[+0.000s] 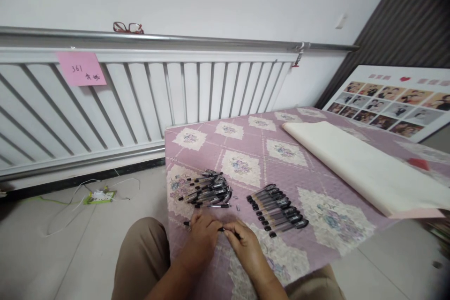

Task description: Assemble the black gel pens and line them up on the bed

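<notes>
My left hand point(202, 239) and my right hand point(246, 248) meet at the near edge of a purple quilted surface point(253, 150). Both are closed on one black pen point(222, 229) held between their fingertips. A loose heap of black pens point(209, 190) lies just beyond my left hand. A neat row of capped black pens point(277, 209) lies side by side beyond my right hand. One small dark piece point(186, 223) sits left of my left hand.
A long cream roll of paper point(355, 164) lies across the right of the surface. A white radiator point(140, 103) with a pink note point(81, 69) and red glasses point(128, 27) stands behind. A photo board point(390, 101) leans at right. Cables lie on the floor point(94, 194).
</notes>
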The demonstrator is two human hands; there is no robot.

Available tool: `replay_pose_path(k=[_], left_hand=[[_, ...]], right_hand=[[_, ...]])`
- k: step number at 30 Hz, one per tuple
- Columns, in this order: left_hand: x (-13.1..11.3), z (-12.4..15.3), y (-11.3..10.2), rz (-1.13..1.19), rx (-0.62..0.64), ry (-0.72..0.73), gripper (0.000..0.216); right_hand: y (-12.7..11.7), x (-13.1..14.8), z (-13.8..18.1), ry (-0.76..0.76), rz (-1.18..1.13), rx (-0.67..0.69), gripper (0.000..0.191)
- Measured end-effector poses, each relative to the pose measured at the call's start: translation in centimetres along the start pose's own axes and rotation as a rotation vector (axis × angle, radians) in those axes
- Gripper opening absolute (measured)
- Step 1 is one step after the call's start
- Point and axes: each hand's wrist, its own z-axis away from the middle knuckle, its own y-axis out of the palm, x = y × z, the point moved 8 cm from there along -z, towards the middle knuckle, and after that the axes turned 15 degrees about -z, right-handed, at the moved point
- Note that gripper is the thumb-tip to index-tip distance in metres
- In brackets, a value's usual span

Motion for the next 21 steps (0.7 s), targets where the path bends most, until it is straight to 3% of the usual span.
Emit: replay_pose_path(k=[9, 16, 21], left_hand=[[-0.06, 0.01, -0.77, -0.009, -0.06, -0.014, 0.022], [-0.25, 0.3, -0.07, -0.032, -0.039, 0.0, 0.034], [0.38, 0.33, -0.48, -0.057, -0.052, -0.093, 0.034]], right_hand=[[0.38, 0.46, 0.23, -0.018, 0.086, -0.007, 0.013], [0.59, 0.78, 0.11, -0.022, 0.086, 0.038, 0.015], [-0.13, 0.74, 0.23, -0.022, 0.057, -0.047, 0.014]])
